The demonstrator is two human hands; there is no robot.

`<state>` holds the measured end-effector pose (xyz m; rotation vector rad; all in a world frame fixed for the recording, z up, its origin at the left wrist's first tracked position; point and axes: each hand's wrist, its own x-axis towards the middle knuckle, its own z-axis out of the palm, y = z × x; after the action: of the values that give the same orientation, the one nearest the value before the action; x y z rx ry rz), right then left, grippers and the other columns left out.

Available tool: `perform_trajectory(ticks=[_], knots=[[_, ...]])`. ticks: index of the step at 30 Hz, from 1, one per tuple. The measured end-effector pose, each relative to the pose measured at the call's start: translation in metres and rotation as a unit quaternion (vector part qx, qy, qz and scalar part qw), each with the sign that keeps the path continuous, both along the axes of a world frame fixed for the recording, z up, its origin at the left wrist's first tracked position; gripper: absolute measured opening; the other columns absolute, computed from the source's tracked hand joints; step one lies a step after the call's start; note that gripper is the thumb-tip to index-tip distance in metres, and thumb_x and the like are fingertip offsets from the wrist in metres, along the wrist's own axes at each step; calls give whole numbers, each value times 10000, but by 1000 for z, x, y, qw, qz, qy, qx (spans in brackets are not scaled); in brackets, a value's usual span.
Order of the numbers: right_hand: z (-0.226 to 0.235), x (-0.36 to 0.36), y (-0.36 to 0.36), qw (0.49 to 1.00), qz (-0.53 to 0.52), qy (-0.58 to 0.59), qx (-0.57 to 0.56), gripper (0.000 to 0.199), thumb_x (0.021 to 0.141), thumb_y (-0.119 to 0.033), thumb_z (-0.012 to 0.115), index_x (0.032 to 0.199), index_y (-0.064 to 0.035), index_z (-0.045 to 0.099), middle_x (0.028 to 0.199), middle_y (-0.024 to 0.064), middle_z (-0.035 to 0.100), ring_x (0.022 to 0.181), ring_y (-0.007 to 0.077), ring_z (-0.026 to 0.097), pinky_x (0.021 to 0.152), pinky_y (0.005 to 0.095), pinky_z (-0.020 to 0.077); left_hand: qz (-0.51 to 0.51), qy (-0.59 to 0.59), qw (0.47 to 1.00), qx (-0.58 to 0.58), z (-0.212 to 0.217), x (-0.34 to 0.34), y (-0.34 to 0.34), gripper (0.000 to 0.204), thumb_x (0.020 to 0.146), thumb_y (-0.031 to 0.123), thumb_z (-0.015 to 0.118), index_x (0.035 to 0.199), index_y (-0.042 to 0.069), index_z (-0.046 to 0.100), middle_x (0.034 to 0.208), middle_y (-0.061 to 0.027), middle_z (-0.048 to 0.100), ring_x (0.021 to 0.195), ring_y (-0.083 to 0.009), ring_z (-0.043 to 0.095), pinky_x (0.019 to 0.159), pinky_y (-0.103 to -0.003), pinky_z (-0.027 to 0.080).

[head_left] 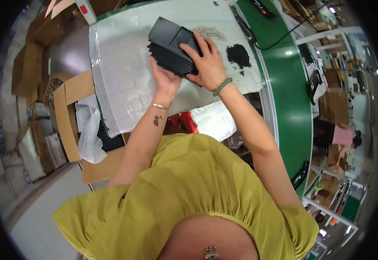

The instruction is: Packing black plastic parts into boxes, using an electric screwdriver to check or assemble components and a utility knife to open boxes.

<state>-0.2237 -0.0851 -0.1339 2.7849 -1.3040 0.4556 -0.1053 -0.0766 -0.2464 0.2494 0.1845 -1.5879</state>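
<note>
A stack of flat black plastic covers (170,37) is held tilted above the worktable. My left hand (165,78) supports it from the near left side, with the palm turned up and the thumb against the uneven edges. Around its right end my right hand (208,63) is closed, fingers lying over the top cover. Just beyond the right hand, a scatter of small pale screw-like pieces (212,33) lies on the table. Right of that hand is a pile of tiny black parts (238,56).
Plastic sheeting (119,65) covers the worktable. An open cardboard box (69,125) with a white plastic bag (89,134) and black pieces stands at left. A red-and-white package (215,121) sits by the near edge. A green conveyor belt (286,86) runs along the right; a person in pink (343,136) bends beyond.
</note>
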Motion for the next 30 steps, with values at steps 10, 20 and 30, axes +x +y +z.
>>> perform_trajectory(ticks=[10, 20, 30], knots=[[-31, -20, -29, 996, 24, -13, 84, 861, 501, -136, 788, 1263, -274, 410, 1423, 123, 191, 1190, 382, 309, 899, 486, 376, -116, -239, 957, 118, -33, 10, 13, 703, 854, 643, 301, 1282, 95, 408, 1220, -78, 508, 1096, -220, 490, 932, -353, 370], [-35, -21, -10, 991, 88, -48, 87, 650, 586, -152, 733, 1173, -329, 516, 1399, 40, 292, 1195, 295, 340, 913, 493, 332, -237, -636, 734, 34, 62, 129, -61, 541, 850, 438, 486, 1283, 121, 413, 1163, -112, 514, 1053, -179, 495, 864, -329, 416], [-74, -101, 8, 750, -318, -517, 264, 598, 836, -301, 575, 1311, -21, 342, 1331, 155, 383, 1181, 278, 421, 975, 377, 327, -361, -497, 789, -1, 44, 103, -61, 662, 826, 359, 564, 1369, 100, 288, 1333, -158, 381, 1212, -215, 395, 996, -295, 317]])
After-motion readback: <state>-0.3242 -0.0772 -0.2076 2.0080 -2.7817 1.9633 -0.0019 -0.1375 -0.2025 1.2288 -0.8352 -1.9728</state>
